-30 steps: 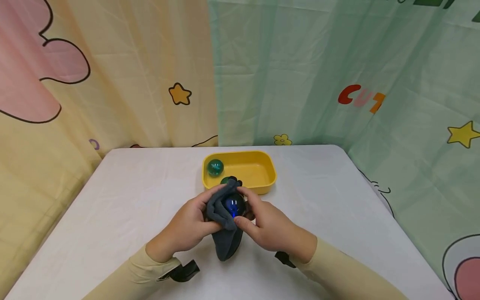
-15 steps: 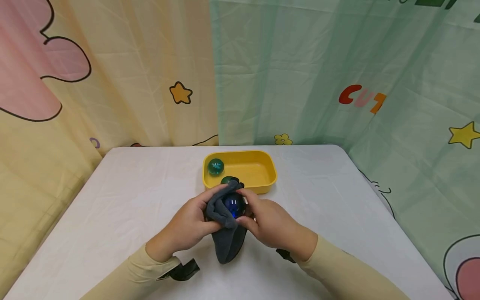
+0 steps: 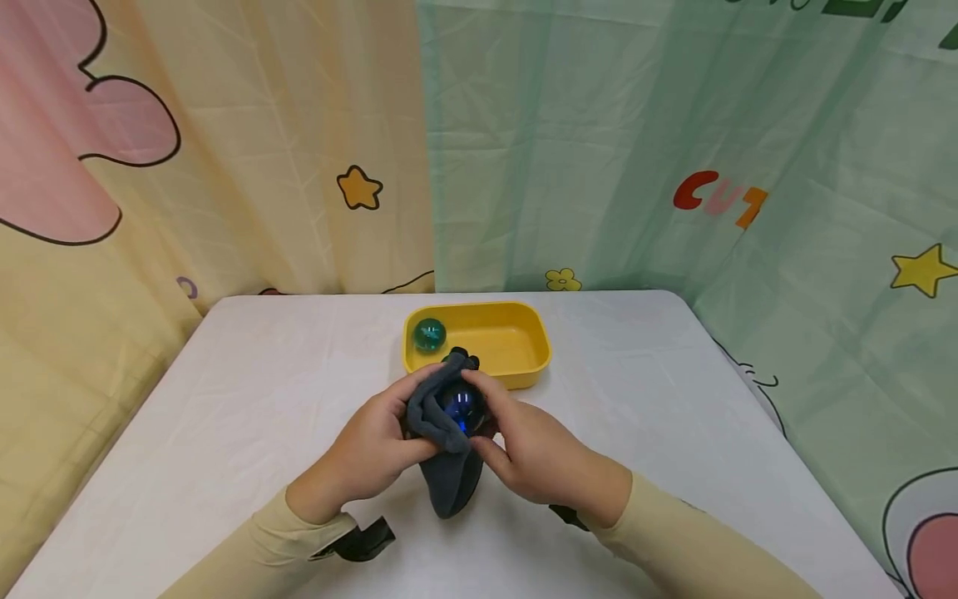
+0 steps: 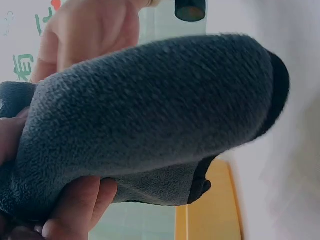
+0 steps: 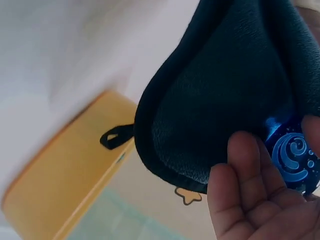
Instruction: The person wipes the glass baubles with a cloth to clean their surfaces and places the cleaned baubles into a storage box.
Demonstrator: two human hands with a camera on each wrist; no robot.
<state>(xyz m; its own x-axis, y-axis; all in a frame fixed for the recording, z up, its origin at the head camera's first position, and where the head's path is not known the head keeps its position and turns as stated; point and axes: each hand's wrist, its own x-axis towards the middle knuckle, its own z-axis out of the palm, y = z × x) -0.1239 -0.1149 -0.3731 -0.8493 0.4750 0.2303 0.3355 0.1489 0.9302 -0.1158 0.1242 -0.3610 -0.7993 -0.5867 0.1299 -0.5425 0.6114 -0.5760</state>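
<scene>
A shiny dark blue glass ball [image 3: 464, 409] sits in a fold of a dark grey plush cloth [image 3: 451, 487], held above the table. My left hand [image 3: 367, 453] grips the cloth from the left, thumb toward me. From the right, my right hand [image 3: 535, 453] holds the ball with curled fingers and thumb. Pale swirls and dots show on the ball's surface in the right wrist view, where the cloth [image 5: 215, 95] has a black border and a small hanging loop [image 5: 117, 136]. The cloth [image 4: 150, 100] covers the ball in the left wrist view.
Just beyond my hands stands a yellow plastic tray [image 3: 512, 337] with a teal glass ball [image 3: 430, 334] at its left end. The cloth hides part of the tray's near side. A white-covered table [image 3: 636, 374] lies beneath, with printed curtains [image 3: 569, 150] behind it.
Both hands, the cloth and the blue ball have shifted slightly left, with the right fingers moving over the ball. A second green ball in the tray has become almost hidden behind the cloth.
</scene>
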